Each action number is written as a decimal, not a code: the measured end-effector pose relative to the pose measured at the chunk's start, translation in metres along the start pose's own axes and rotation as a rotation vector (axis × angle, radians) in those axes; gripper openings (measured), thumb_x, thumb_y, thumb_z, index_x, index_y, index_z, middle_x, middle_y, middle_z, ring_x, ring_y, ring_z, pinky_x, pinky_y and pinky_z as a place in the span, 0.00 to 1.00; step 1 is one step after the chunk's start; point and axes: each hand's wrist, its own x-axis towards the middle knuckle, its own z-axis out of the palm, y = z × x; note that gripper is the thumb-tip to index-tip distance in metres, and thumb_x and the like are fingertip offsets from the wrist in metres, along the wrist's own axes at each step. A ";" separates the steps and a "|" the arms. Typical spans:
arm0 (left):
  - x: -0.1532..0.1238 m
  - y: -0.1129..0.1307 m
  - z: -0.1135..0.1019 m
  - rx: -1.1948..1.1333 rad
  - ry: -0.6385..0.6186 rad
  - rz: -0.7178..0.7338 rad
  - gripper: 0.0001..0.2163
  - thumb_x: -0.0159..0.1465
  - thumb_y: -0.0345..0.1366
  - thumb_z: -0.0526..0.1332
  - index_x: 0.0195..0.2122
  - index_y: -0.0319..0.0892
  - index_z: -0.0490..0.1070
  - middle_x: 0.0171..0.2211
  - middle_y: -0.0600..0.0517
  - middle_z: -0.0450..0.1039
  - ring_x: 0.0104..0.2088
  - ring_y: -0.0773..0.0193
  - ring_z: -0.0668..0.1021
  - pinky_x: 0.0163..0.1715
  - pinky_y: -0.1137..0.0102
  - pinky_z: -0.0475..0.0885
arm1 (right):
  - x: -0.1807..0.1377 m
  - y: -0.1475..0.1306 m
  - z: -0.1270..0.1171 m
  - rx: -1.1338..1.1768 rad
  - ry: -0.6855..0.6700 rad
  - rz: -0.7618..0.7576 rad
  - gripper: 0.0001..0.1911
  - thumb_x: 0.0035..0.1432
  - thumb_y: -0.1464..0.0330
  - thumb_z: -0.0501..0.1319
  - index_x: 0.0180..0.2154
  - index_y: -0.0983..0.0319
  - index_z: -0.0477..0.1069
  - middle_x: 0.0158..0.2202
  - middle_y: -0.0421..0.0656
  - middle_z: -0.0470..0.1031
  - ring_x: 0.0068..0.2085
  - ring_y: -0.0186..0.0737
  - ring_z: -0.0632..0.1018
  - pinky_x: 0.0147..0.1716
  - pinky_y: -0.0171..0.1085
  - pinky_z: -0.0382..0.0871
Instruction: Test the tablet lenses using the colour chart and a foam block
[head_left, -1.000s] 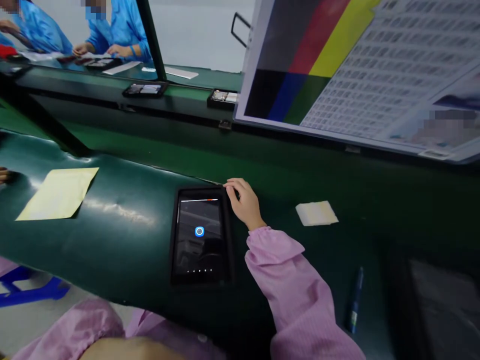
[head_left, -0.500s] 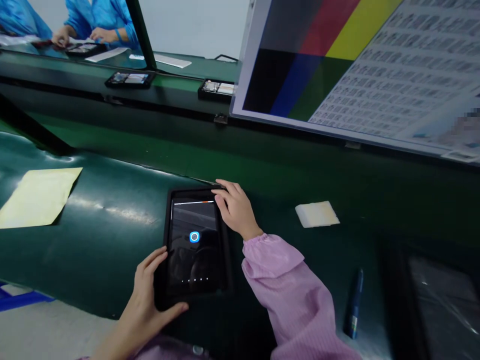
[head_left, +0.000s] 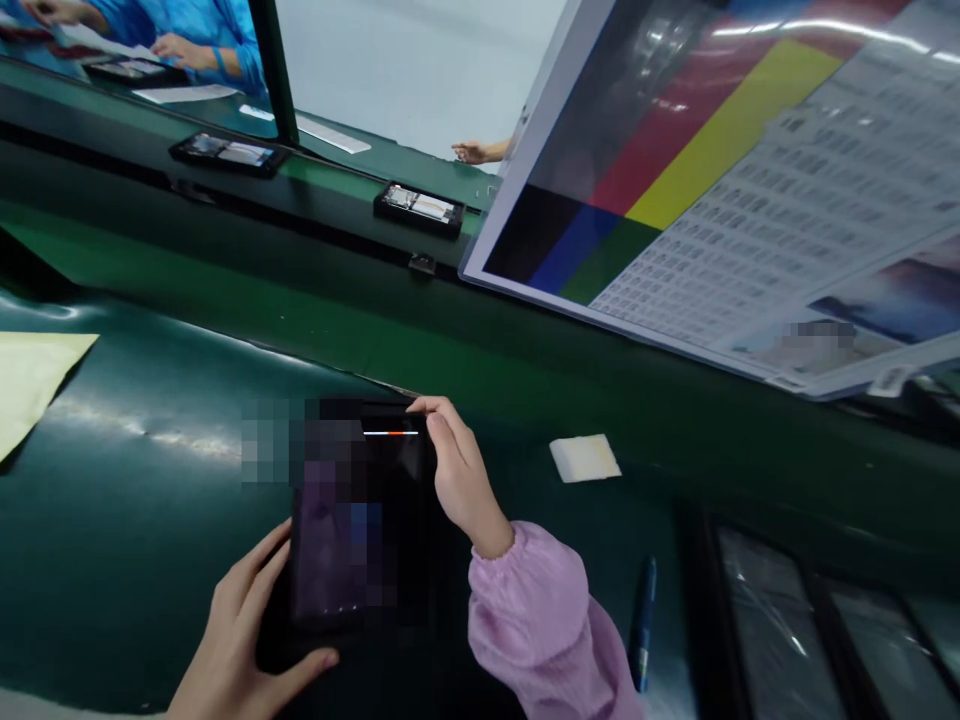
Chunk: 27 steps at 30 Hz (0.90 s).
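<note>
A tablet (head_left: 401,555) in a black tray-like surround lies in front of me on the dark green bench, its dark screen lit with a thin white and orange line near the top. Part of the screen is blurred by pixel blocks. My left hand (head_left: 236,625) is closed round the lower left corner, fingers along the side and thumb at the near edge. At the upper right corner my right hand (head_left: 465,480) grips the edge, its index finger bent over the far side and thumb alongside. Some of its fingertips are hidden.
Right of my hands lie a white pad (head_left: 585,458), a blue pen (head_left: 643,625) and dark trays with film-covered screens (head_left: 772,605). A yellow sheet (head_left: 37,380) is at left. Ahead, trays (head_left: 420,208) line a ledge under a colour chart (head_left: 675,200). Co-workers' hands (head_left: 184,50) show beyond.
My view has turned to the right, so the bench things sit further left. The blue icon on the screen is now obscured. My right fingers have curled in at the corner. Another person's hand appears beyond the ledge.
</note>
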 end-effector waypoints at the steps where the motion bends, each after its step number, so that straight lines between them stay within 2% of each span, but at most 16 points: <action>1: 0.000 -0.002 0.001 0.026 0.012 0.048 0.41 0.67 0.51 0.67 0.76 0.50 0.49 0.70 0.35 0.58 0.63 0.34 0.70 0.52 0.43 0.76 | -0.002 -0.005 -0.001 -0.001 -0.003 0.018 0.16 0.76 0.61 0.47 0.45 0.56 0.73 0.41 0.42 0.75 0.44 0.43 0.76 0.43 0.41 0.70; 6: -0.001 -0.007 0.003 0.093 0.039 0.158 0.36 0.68 0.49 0.66 0.73 0.45 0.54 0.69 0.31 0.57 0.61 0.30 0.70 0.46 0.42 0.78 | -0.009 -0.019 -0.006 0.014 -0.026 0.034 0.17 0.75 0.61 0.48 0.44 0.56 0.74 0.33 0.41 0.69 0.32 0.39 0.69 0.30 0.38 0.59; 9: -0.002 -0.006 0.002 0.095 0.032 0.145 0.33 0.68 0.50 0.66 0.70 0.46 0.58 0.69 0.32 0.57 0.61 0.30 0.70 0.45 0.42 0.78 | -0.010 -0.022 -0.007 0.000 -0.033 0.038 0.16 0.75 0.61 0.49 0.44 0.56 0.74 0.29 0.39 0.64 0.27 0.37 0.63 0.27 0.38 0.53; 12: -0.004 -0.005 0.002 0.089 0.016 0.093 0.32 0.68 0.53 0.66 0.67 0.47 0.60 0.68 0.33 0.58 0.61 0.31 0.70 0.46 0.41 0.78 | -0.011 -0.023 -0.007 -0.004 -0.032 0.044 0.15 0.74 0.61 0.50 0.43 0.56 0.74 0.28 0.38 0.63 0.26 0.36 0.62 0.26 0.37 0.52; 18: -0.003 -0.002 0.001 0.089 -0.006 0.043 0.27 0.69 0.54 0.64 0.63 0.47 0.62 0.68 0.34 0.58 0.61 0.32 0.70 0.46 0.41 0.79 | -0.011 -0.028 -0.008 0.013 -0.040 0.070 0.14 0.74 0.60 0.52 0.44 0.55 0.75 0.30 0.40 0.67 0.29 0.39 0.67 0.28 0.37 0.59; 22: -0.003 0.001 0.000 0.098 -0.007 0.067 0.26 0.69 0.54 0.63 0.61 0.45 0.63 0.67 0.32 0.58 0.60 0.31 0.69 0.45 0.39 0.79 | -0.012 -0.029 -0.009 0.076 -0.042 0.111 0.14 0.73 0.60 0.53 0.45 0.55 0.76 0.38 0.41 0.74 0.35 0.40 0.73 0.34 0.38 0.67; 27: 0.004 0.005 -0.002 0.090 0.007 0.101 0.29 0.71 0.51 0.63 0.67 0.44 0.57 0.68 0.30 0.56 0.62 0.31 0.68 0.47 0.39 0.78 | -0.029 -0.014 -0.005 0.455 -0.100 0.344 0.17 0.71 0.55 0.59 0.51 0.56 0.79 0.46 0.43 0.80 0.43 0.43 0.79 0.44 0.40 0.74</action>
